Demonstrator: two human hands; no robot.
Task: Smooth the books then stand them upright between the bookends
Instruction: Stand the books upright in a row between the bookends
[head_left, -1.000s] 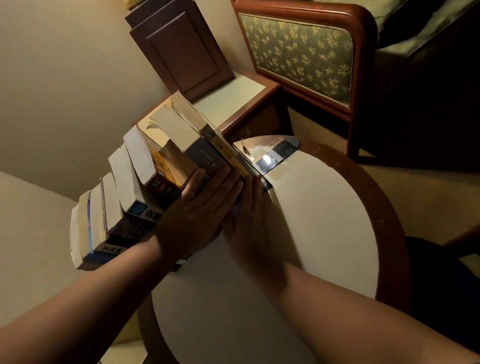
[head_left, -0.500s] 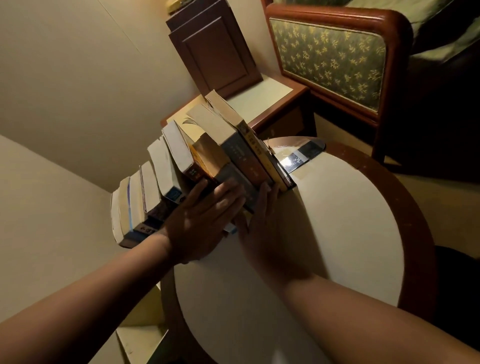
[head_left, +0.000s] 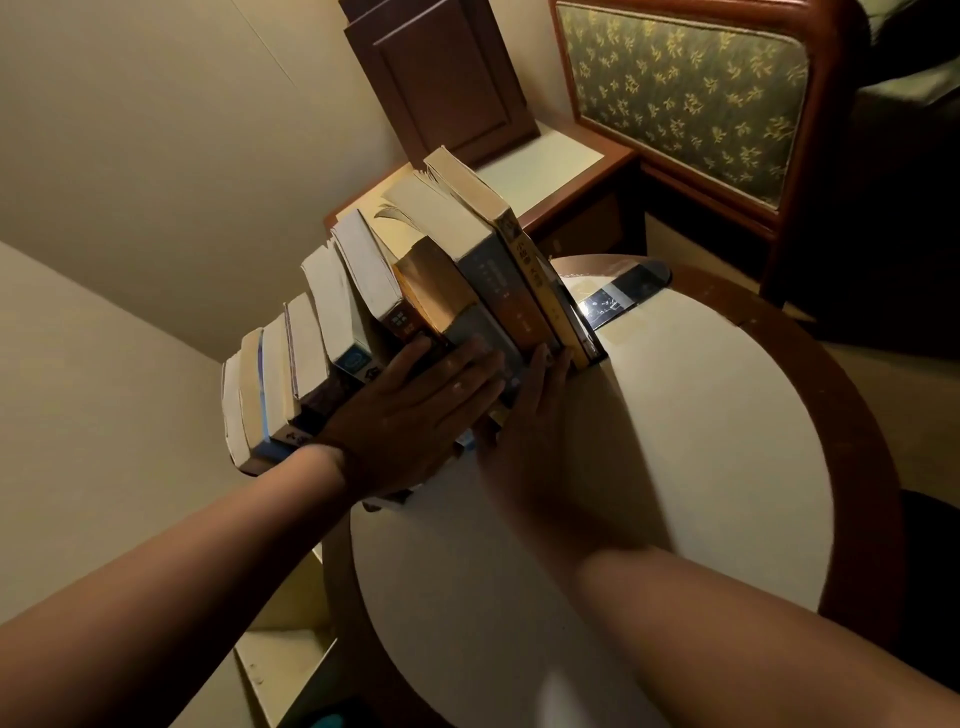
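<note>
A row of several paperback books (head_left: 374, 312) stands spines toward me on the far left part of a round white table (head_left: 701, 467), fanning out to the left. My left hand (head_left: 415, 415) lies flat with its fingers pressed against the spines in the middle of the row. My right hand (head_left: 524, 436) rests flat beside it, fingertips on the spines of the rightmost books. A shiny metal bookend (head_left: 618, 296) sits just right of the last yellow-spined book (head_left: 540, 291). Any bookend at the left end is hidden.
The table has a dark wooden rim (head_left: 857, 415). Behind it stands a wooden side table (head_left: 561, 166) with a dark cabinet (head_left: 441, 78), and an armchair (head_left: 691, 93) with green patterned upholstery at the back right. A pale wall fills the left. Shelving (head_left: 280, 660) shows below left.
The books have risen more upright and the whole view has shifted to the right. Both hands stay pressed flat on the spines.
</note>
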